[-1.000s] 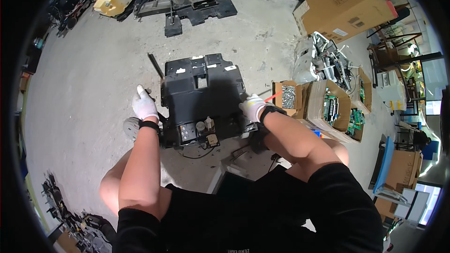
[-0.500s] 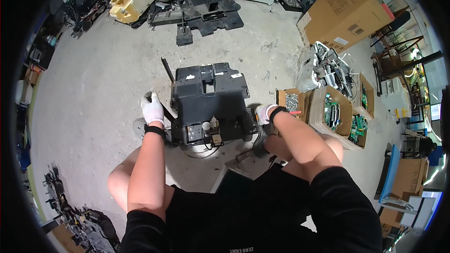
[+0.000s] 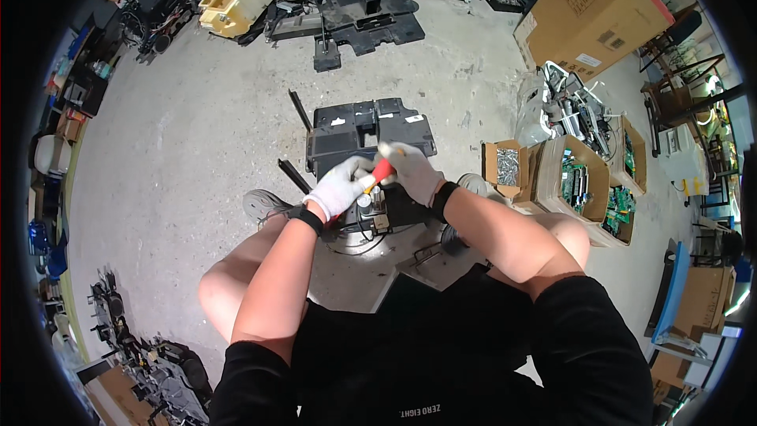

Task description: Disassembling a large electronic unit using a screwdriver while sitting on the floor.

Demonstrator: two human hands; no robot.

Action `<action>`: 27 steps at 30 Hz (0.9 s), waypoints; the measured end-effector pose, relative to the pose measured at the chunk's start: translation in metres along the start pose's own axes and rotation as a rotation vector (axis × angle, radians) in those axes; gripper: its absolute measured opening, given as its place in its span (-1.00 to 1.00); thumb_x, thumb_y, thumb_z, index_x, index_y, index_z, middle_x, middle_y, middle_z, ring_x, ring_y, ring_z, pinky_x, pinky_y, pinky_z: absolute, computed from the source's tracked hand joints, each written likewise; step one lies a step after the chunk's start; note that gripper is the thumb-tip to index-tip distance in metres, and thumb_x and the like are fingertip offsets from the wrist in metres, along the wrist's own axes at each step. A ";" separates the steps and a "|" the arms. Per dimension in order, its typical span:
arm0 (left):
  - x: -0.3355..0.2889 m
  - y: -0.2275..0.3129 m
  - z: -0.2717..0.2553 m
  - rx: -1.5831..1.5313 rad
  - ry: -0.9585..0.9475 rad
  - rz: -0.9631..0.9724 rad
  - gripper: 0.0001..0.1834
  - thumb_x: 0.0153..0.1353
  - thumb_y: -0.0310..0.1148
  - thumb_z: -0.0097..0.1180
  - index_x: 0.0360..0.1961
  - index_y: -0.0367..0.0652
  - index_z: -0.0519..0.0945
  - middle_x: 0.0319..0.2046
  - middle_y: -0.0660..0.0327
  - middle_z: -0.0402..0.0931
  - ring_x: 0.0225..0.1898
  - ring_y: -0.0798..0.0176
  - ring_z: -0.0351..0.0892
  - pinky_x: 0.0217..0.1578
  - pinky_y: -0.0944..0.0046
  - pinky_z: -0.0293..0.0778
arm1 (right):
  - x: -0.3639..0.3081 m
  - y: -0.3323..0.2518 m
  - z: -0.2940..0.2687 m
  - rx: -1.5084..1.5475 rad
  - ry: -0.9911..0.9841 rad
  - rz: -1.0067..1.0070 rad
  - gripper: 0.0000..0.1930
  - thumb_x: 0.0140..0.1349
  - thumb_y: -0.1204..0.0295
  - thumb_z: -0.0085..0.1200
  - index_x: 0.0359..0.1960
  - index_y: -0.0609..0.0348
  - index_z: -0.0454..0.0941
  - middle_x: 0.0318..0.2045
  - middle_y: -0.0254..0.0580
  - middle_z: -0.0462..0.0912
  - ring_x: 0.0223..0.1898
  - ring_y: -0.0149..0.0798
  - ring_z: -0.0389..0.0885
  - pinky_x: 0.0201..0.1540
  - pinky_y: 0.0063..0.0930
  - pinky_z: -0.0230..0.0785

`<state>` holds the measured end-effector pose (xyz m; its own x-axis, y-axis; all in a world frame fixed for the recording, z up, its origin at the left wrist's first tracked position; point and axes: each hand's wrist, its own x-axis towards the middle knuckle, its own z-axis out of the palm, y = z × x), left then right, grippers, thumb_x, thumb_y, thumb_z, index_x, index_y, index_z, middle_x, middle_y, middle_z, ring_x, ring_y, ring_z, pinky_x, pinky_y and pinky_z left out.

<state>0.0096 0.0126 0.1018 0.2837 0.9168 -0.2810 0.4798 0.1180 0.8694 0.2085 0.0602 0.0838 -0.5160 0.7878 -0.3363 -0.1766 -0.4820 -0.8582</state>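
Our gloved left hand (image 3: 341, 187) and right hand (image 3: 412, 169) both grasp a red-handled tool (image 3: 382, 170) — held over the black machine panel (image 3: 335, 142) lying on the concrete floor (image 3: 197, 126).

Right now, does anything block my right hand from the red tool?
Nothing visible does: your right hand appears to grip the upper end of the red tool, with your left hand at its lower end.

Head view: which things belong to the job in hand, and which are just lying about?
Apparently in the job:
red tool at the left hand and right hand
black panel unit beneath

Apparently lying about:
large cardboard box
yellow plastic container
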 end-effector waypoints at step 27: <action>-0.013 -0.124 0.072 0.453 0.093 -0.219 -0.57 0.07 -0.17 0.40 -0.15 -0.15 0.51 -0.22 -0.07 0.64 -0.11 -0.20 0.62 -0.09 -0.02 0.52 | 0.004 0.075 -0.129 -1.267 0.388 0.386 -0.44 0.36 0.01 -0.08 0.16 0.23 0.53 0.09 0.19 0.61 0.17 0.15 0.54 0.21 -0.07 0.38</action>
<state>0.0059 -0.0418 -0.0314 0.0707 0.9216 -0.3817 0.8374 0.1531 0.5247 0.3016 0.0771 -0.0319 -0.0565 0.8415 -0.5373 0.9069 -0.1818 -0.3800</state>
